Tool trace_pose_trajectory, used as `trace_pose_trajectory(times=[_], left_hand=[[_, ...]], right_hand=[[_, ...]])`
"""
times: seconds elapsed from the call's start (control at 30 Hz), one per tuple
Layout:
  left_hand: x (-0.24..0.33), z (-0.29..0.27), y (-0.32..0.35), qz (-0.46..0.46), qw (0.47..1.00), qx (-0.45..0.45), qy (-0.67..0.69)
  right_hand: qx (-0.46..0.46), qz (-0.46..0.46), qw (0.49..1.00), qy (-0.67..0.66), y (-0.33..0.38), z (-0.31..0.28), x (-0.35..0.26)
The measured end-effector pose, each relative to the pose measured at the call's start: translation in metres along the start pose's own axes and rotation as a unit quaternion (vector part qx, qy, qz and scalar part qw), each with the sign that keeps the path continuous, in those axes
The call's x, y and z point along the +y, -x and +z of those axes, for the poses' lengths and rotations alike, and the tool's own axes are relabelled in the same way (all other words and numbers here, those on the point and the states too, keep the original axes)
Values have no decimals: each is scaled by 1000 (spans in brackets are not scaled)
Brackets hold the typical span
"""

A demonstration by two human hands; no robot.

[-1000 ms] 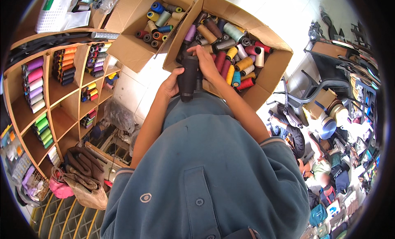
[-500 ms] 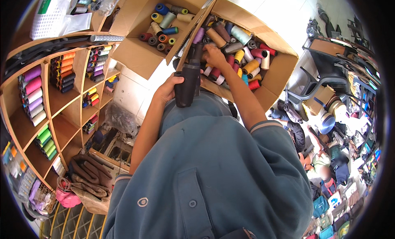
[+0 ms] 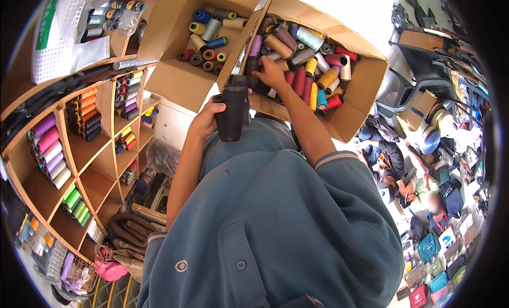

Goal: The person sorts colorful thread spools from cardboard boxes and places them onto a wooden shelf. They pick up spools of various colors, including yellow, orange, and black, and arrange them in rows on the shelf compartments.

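Left hand (image 3: pixel 207 118) wrapped round black spool (image 3: pixel 233 111) (upright), right hand (image 3: pixel 270 74) among boxed spools (image 3: pixel 313 74)

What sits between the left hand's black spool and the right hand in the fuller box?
In the head view, only the cardboard wall of the fuller box separates the black spool in the left hand from the right hand.

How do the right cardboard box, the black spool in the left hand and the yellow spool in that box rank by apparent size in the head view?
1. Right cardboard box, largest.
2. Black spool in the left hand; nearer the camera, so it may look oversized.
3. Yellow spool, smallest.
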State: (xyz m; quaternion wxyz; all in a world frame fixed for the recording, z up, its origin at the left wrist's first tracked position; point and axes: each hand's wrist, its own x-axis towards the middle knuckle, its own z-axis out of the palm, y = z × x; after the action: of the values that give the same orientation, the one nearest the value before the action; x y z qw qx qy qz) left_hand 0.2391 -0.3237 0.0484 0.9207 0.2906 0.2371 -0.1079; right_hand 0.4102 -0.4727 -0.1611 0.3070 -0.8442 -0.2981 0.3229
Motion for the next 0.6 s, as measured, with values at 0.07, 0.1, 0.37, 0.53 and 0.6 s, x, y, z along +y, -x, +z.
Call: trace_pose_trajectory(times=[0.07, 0.1, 0.37, 0.53, 0.6], left_hand=[[2, -2, -2, -1, 1000, -5, -4], [3, -2, -2, -6, 1000, -8, -19], [7, -2, -1, -14, 999, -8, -44], [6, -5, -1, 12, 1000, -17, -8], [6, -8, 0, 24, 999, -26, 19]], right_hand=[[-56, 41, 997, -20, -2, 6, -2], [-29, 61, 997, -31, -1, 11, -4], [-62, 164, 980, -97, -7, 21, -12], [-22, 211, 890, -404, 5, -4, -18], [-56, 183, 781, -595, 15, -23, -30]])
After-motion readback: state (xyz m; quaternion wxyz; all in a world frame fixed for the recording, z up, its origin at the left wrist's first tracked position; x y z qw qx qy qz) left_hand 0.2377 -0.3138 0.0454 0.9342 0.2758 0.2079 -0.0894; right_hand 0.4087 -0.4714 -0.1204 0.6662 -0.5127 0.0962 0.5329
